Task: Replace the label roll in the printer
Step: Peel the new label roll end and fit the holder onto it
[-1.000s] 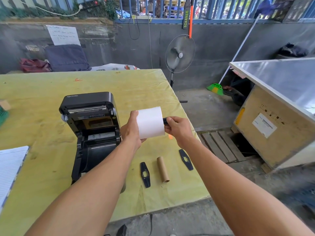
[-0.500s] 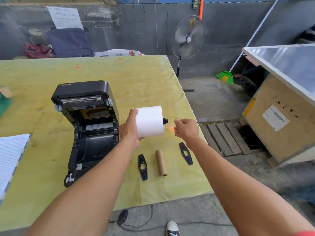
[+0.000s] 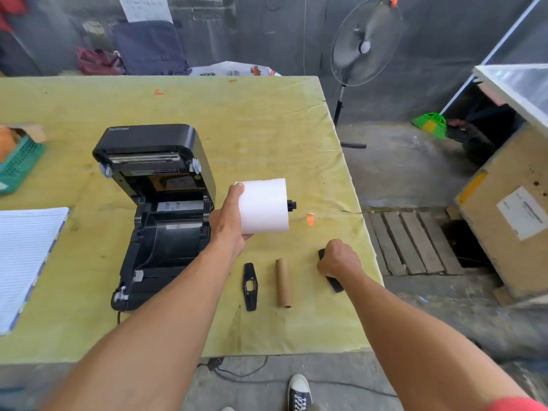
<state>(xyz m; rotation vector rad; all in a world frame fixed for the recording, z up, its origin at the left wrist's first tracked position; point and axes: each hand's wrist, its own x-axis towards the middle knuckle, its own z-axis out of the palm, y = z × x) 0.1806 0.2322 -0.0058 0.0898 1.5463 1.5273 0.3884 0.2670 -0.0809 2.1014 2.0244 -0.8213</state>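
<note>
Head view: left hand (image 3: 228, 223) grips the white label roll (image 3: 264, 206) above the yellow bench (image 3: 267, 129), just right of the open black printer (image 3: 160, 203); its black spindle end (image 3: 292, 205) points right. Lower and nearer, the right hand (image 3: 338, 259) curls its fingers (image 3: 324, 264) round the flat black end plate (image 3: 335, 284).

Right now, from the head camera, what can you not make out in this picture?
Head view: the right hand covers the middle of the black roll guide; whether its fingers grip it is hidden.
Head view: the left hand hides the left end of the label roll.
Head view: the wall notice is cut by the top edge; its writing is too small.
</note>
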